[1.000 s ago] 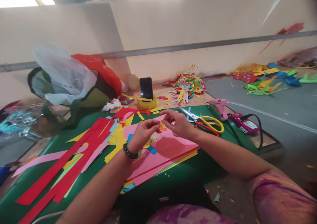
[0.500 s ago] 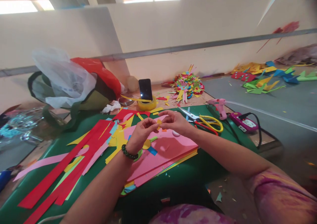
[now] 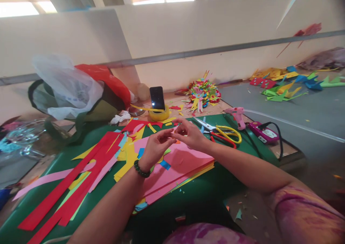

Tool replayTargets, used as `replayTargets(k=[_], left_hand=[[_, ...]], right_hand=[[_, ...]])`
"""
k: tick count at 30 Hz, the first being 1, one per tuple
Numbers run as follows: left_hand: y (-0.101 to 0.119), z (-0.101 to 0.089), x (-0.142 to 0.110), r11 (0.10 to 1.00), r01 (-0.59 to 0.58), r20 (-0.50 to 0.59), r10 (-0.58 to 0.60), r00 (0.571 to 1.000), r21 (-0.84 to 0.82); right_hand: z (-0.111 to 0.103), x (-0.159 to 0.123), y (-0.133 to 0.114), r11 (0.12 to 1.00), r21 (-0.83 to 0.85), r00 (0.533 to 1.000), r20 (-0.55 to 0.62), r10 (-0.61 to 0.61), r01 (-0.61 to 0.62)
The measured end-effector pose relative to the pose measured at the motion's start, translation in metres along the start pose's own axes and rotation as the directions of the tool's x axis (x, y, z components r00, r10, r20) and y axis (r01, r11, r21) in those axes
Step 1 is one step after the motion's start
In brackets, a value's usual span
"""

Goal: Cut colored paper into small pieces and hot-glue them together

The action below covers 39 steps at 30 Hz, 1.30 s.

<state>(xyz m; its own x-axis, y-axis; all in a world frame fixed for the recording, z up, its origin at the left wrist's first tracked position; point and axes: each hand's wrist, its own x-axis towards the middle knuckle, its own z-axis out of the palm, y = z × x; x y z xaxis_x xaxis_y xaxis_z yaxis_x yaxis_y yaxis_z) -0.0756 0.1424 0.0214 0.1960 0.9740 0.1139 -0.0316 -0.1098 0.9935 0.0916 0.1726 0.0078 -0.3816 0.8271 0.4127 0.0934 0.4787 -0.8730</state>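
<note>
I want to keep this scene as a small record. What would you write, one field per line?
Hands: left hand and right hand, fingertips close together
Between them: too hidden to tell
Below hands: pink paper sheets
Left side: red paper strips
Right side: yellow-handled scissors, pink glue gun
Behind: smartphone upright at yellow tape roll

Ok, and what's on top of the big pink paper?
On the pink paper, you can see a blue strip and a green scrap. The left hand blocks part of the view, so anything hidden there can't be seen.
</note>
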Motion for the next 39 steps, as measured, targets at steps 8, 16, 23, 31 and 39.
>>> replayTargets(k=[8,16,23,31,39], left_hand=[[0.009,-0.003,-0.001,0.976,0.161,-0.002,-0.163,0.987,-0.149],[0.011,0.001,-0.002,0.987,0.146,0.034,-0.144,0.989,-0.061],[0.014,0.002,-0.002,0.978,0.168,0.016,-0.167,0.986,-0.127],[0.008,0.0,0.0,0.953,0.198,0.074,-0.186,0.98,-0.229],[0.007,-0.004,0.001,0.937,0.237,0.055,-0.23,0.972,-0.258]], right_hand=[[-0.003,-0.001,-0.001,0.991,-0.055,0.991,0.06,-0.115,0.119],[0.003,-0.006,0.005,0.923,-0.259,0.959,0.048,-0.281,0.284],[0.003,-0.007,0.005,0.903,-0.292,0.949,0.077,-0.306,0.315],[0.002,-0.006,0.0,0.93,-0.194,0.949,0.096,-0.3,0.313],[-0.006,-0.003,-0.004,0.983,-0.094,0.984,0.092,-0.151,0.16]])
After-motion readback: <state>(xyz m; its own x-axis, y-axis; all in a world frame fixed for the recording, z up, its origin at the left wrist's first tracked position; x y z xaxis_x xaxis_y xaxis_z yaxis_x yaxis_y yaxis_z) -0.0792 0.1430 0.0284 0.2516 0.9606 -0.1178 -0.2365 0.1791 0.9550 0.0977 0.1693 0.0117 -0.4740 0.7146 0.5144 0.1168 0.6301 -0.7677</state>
